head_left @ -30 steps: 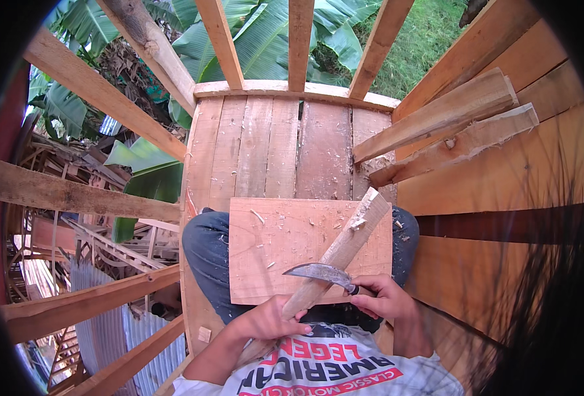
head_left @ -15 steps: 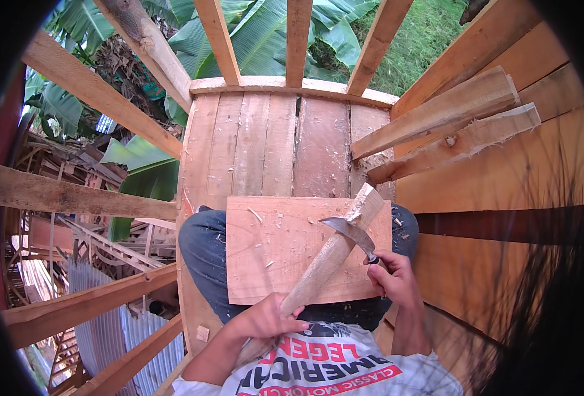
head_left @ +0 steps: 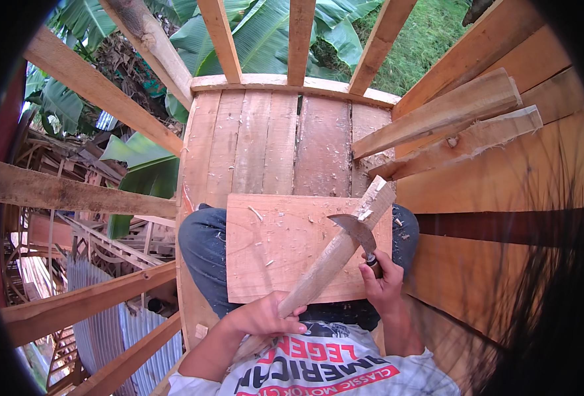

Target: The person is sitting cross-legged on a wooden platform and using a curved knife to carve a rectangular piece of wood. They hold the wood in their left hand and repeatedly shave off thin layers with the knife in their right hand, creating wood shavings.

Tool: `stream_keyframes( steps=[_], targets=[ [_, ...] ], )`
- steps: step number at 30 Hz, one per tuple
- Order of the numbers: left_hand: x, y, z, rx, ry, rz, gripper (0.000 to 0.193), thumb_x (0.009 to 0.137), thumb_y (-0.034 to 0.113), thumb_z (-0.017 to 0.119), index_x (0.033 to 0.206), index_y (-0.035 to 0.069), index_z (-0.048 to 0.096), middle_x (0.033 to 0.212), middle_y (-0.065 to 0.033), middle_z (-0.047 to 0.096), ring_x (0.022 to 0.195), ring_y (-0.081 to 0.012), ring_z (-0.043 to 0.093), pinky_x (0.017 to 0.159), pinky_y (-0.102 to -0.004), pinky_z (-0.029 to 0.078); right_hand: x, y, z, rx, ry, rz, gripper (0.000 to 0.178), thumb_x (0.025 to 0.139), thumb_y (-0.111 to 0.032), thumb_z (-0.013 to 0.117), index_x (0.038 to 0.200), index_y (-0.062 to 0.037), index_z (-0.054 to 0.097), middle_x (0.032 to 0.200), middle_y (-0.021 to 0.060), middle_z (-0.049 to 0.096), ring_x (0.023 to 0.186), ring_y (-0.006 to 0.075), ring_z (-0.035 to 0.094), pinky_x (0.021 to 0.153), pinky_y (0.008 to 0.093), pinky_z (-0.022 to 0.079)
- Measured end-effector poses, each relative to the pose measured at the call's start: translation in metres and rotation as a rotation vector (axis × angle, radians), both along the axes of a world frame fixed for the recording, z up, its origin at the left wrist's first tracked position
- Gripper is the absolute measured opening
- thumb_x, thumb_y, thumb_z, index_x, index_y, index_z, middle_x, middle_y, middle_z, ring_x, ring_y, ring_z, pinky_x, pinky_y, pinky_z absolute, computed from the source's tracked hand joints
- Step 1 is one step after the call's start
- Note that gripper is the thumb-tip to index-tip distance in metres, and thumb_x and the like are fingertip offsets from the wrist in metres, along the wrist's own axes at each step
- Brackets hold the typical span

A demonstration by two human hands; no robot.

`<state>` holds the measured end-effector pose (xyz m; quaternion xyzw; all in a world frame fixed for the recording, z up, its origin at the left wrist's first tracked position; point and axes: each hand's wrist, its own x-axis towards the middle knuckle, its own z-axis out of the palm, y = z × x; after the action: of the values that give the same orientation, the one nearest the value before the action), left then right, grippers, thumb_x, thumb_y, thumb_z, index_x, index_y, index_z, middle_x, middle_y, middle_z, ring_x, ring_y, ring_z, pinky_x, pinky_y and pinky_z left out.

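My left hand [head_left: 270, 315] is wrapped round the lower part of a long wooden stick [head_left: 319, 272], which slants up and away to the right. Pale, freshly cut wood shows at the stick's far end. In my right hand [head_left: 384, 280] is the dark handle of a curved knife [head_left: 356, 231]. Its hooked blade lies across the stick, below the cut end, with the tip to the left. Under the stick a flat wooden board [head_left: 272, 228] rests on my lap, with a few shavings scattered over it.
Two rough planks [head_left: 437, 122] lean against the wooden wall [head_left: 490, 178] on the right. Plank flooring [head_left: 252, 145] with shavings stretches ahead to a slatted railing [head_left: 298, 46]. More rails [head_left: 80, 191] run along the left, with corrugated sheets [head_left: 107, 323] beyond them.
The knife and my right hand have shifted slightly, and the blade has turned to show more of its flat side. The stick's far end has moved a little to the right and away.
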<state>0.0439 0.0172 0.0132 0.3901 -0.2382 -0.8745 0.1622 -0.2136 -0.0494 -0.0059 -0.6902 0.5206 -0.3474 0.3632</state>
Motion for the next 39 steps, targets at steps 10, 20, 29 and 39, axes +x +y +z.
stream_keyframes(
  steps=[10, 20, 29, 39],
  targets=[
    [-0.004, 0.010, -0.009, -0.023, -0.128, 0.044, 0.030, 0.076, 0.014, 0.078, 0.087, 0.009, 0.050, 0.075, 0.0043, 0.050, 0.066, -0.0046, 0.048, 0.053, -0.0216, 0.037, -0.020, -0.008, 0.033, 0.563, -0.188, 0.341, 0.013, 0.088, -0.007, 0.061, 0.096, 0.0017, 0.062, 0.062, -0.0024, 0.052, 0.053, 0.0026, 0.046, 0.049, 0.0209, 0.037],
    [-0.004, 0.013, -0.004, -0.170, -0.276, -0.040, 0.026, 0.076, 0.007, 0.076, 0.086, 0.007, 0.052, 0.078, 0.0043, 0.049, 0.071, -0.0063, 0.049, 0.063, -0.0233, 0.041, -0.022, -0.013, 0.010, 0.627, -0.300, 0.082, 0.013, 0.088, -0.005, 0.060, 0.099, 0.0017, 0.061, 0.060, -0.0027, 0.051, 0.043, 0.0031, 0.043, 0.039, 0.0195, 0.032],
    [-0.008, 0.009, 0.000, -0.152, -0.167, -0.032, 0.029, 0.075, 0.007, 0.076, 0.094, 0.005, 0.053, 0.082, 0.0041, 0.048, 0.072, -0.0063, 0.049, 0.063, -0.0224, 0.041, -0.010, 0.002, 0.017, 0.609, -0.277, 0.063, 0.016, 0.084, -0.007, 0.066, 0.097, 0.0033, 0.065, 0.072, -0.0014, 0.059, 0.064, 0.0026, 0.049, 0.057, 0.0192, 0.040],
    [-0.005, 0.015, -0.006, -0.149, -0.185, -0.032, 0.032, 0.074, 0.009, 0.077, 0.094, 0.004, 0.053, 0.083, 0.0026, 0.050, 0.074, -0.0066, 0.049, 0.064, -0.0229, 0.041, -0.021, -0.015, 0.016, 0.596, -0.211, 0.026, 0.022, 0.083, -0.006, 0.069, 0.102, 0.0044, 0.065, 0.083, 0.0041, 0.066, 0.076, 0.0041, 0.056, 0.067, 0.0206, 0.046]
  ],
)
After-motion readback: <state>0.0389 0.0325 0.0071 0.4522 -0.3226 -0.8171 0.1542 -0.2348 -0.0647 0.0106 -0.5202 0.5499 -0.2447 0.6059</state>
